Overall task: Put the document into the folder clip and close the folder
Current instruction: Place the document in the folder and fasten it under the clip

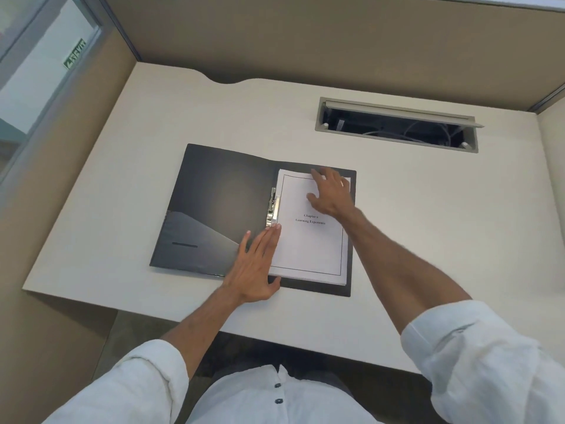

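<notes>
A black folder (220, 203) lies open flat on the desk. A stack of white printed pages, the document (312, 246), lies on its right half, its left edge against the metal clip (273, 207) at the spine. My left hand (255, 264) lies flat, fingers together, along the lower left edge of the document, fingertips just below the clip. My right hand (331, 191) rests with spread fingers on the upper right part of the top page. Neither hand grips anything.
The beige desk (122, 185) is enclosed by tan partition walls behind and on both sides. An open cable hatch (397, 125) with wires inside is set into the desk at the back right. The desk's front edge runs just under my forearms.
</notes>
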`<action>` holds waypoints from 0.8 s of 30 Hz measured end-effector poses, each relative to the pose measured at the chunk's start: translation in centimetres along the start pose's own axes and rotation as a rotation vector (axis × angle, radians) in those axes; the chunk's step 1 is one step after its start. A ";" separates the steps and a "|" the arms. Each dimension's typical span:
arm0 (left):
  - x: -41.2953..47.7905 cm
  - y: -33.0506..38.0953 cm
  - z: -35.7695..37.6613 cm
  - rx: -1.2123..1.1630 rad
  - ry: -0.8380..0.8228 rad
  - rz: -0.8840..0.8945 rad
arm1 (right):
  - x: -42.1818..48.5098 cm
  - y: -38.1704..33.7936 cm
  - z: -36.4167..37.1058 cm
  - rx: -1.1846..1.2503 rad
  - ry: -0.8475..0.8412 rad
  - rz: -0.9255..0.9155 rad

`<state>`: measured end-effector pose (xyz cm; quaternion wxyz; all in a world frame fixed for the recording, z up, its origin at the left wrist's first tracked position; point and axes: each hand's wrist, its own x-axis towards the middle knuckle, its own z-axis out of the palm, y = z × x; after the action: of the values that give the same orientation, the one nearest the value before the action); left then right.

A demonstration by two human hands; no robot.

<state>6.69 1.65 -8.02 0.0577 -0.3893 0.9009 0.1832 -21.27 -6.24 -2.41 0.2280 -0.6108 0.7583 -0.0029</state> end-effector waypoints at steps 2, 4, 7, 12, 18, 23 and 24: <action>0.1 -0.1 0.2 0.004 -0.011 0.002 | 1.2 -0.3 -0.2 0.006 -0.004 -0.003; 0.3 -0.2 0.4 0.006 -0.019 0.003 | 2.2 -0.5 -0.3 0.008 -0.019 0.004; 0.5 -0.4 0.5 -0.010 -0.016 0.013 | 3.0 -0.8 0.0 0.000 -0.029 0.018; 0.9 -0.7 0.6 -0.012 -0.022 0.010 | 3.6 -0.8 0.3 -0.015 0.009 0.018; 1.1 -0.9 0.7 0.036 -0.051 0.065 | 4.0 -0.8 0.4 0.014 0.019 0.025; 1.1 -1.0 0.8 0.051 -0.090 0.091 | 4.0 -0.3 0.4 0.025 0.027 0.021; 1.0 -1.1 0.8 0.051 -0.096 0.092 | 4.0 -0.3 0.5 0.023 0.029 0.018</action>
<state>6.72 0.56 -9.29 0.1024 -0.3365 0.9184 0.1810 -21.44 -9.89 -4.10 0.2241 -0.6011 0.7669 -0.0182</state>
